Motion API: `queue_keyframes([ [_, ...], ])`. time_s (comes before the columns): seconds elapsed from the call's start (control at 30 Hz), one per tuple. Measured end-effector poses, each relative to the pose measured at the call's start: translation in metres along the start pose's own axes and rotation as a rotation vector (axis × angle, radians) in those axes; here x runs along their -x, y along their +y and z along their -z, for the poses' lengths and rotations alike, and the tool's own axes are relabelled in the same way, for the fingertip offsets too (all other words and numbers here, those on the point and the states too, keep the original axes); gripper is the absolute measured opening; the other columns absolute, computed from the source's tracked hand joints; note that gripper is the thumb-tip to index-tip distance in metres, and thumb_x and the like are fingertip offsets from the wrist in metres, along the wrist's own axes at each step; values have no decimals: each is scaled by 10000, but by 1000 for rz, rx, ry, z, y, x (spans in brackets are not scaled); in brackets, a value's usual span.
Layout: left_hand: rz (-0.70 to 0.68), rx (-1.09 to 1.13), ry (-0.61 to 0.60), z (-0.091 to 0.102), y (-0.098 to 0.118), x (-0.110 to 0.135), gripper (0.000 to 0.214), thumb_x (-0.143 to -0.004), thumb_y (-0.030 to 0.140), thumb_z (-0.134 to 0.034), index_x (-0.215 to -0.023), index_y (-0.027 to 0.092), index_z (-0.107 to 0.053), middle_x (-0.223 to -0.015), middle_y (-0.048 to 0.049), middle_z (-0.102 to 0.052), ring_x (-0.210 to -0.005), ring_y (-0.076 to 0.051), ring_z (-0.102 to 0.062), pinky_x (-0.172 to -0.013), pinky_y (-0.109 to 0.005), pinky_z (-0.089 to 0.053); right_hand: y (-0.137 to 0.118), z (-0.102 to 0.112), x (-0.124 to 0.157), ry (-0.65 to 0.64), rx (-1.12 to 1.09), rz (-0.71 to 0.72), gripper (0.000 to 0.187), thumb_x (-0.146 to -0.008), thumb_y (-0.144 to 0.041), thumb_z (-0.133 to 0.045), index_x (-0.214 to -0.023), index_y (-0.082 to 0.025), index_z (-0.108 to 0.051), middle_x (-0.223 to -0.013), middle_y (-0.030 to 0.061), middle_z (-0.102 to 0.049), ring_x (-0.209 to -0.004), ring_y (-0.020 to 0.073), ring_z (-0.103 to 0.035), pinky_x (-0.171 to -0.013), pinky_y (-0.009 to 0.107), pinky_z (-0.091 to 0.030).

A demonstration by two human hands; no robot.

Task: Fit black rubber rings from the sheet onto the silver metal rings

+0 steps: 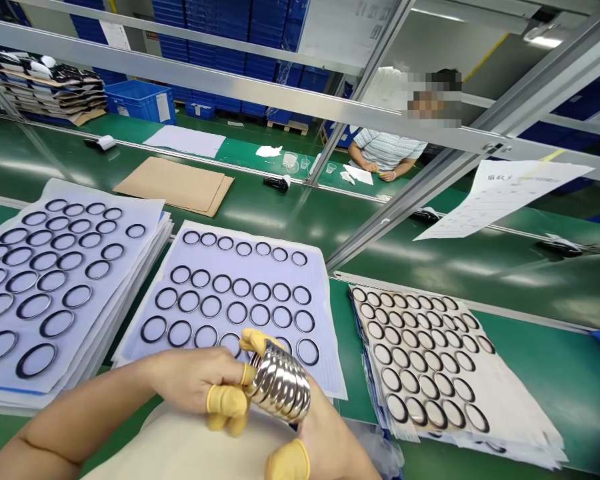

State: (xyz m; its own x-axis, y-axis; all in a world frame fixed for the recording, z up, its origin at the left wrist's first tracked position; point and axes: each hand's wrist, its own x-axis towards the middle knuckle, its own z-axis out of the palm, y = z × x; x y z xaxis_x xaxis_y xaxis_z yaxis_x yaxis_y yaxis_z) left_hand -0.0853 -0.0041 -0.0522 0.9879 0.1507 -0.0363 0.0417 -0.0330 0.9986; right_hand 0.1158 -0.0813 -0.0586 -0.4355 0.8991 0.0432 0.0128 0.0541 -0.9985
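A stack of shiny metal rings (283, 383) sits around the fingers of my right hand (325, 430), with the yellow-covered fingertips showing past its far end. That hand's thumb, also in a yellow finger cot, stays apart from the rings below. My left hand (200, 380) has curled fingers in yellow cots, and its index fingertip presses at the left end of the stack, closed on a ring there. Just beyond both hands, a white sheet (260, 270) carries rows of dark-edged rings (237, 312). My hands and the stack hide part of its nearest row.
To the left lies a pile of sheets (125, 267) with more rings. Another ring-covered stack (510, 393) stands at right. Brown cardboard (173, 183) lies behind. A metal frame post (375, 223) and a hanging paper (495, 197) rise ahead. Across the bench sits a co-worker (387, 150).
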Motion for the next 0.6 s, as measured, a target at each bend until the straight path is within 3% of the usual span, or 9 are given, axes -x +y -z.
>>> queue_keyframes([
  [0.07,-57,57,49,-1,-2,-3,694,-888,718,-263,-969,123,-610,-817,-117,-699,-619,-146,-613,-580,-235,-502,-1,-5,1,-6,-93,-29,1187,-479,-721,-786,-1458,-226,-334,-1335,156,-553,-1078,306,-620,-977,439,-468],
  [0.13,-97,126,111,-3,-5,-7,752,-875,739,-236,-910,107,-643,-822,-134,-688,-716,-181,-625,-670,-278,-522,-2,-9,3,-5,-108,-47,1183,-506,-726,-771,-1468,-224,-298,-1277,154,-583,-993,287,-645,-936,429,-495],
  [0.27,-15,327,248,-4,-9,-14,582,-853,671,-473,-700,130,-623,-732,-63,-641,-742,-171,-589,-764,-303,-506,-2,-12,8,92,99,-13,1136,-546,-690,-780,-1465,-220,-304,-1422,167,-413,-1285,349,-437,-1101,480,-334],
  [0.4,89,452,252,-2,-7,-17,428,-775,540,-678,-625,145,-613,-633,16,-564,-641,-114,-522,-698,-241,-483,0,-13,9,104,220,16,1104,-595,-697,-745,-1469,-230,-258,-1482,154,-282,-1382,353,-293,-1144,495,-265],
  [0.5,99,418,253,1,-1,-16,326,-760,447,-725,-658,146,-653,-641,20,-570,-655,-111,-526,-680,-222,-470,-1,-16,7,94,266,42,1077,-636,-700,-715,-1477,-229,-235,-1482,146,-284,-1385,342,-288,-1142,492,-277],
  [0.6,20,235,288,5,6,-14,241,-779,361,-729,-708,137,-678,-724,-11,-626,-727,-130,-563,-717,-224,-474,-3,-17,7,81,314,62,1024,-672,-693,-691,-1475,-205,-281,-1515,160,-262,-1401,350,-271,-1147,500,-264],
])
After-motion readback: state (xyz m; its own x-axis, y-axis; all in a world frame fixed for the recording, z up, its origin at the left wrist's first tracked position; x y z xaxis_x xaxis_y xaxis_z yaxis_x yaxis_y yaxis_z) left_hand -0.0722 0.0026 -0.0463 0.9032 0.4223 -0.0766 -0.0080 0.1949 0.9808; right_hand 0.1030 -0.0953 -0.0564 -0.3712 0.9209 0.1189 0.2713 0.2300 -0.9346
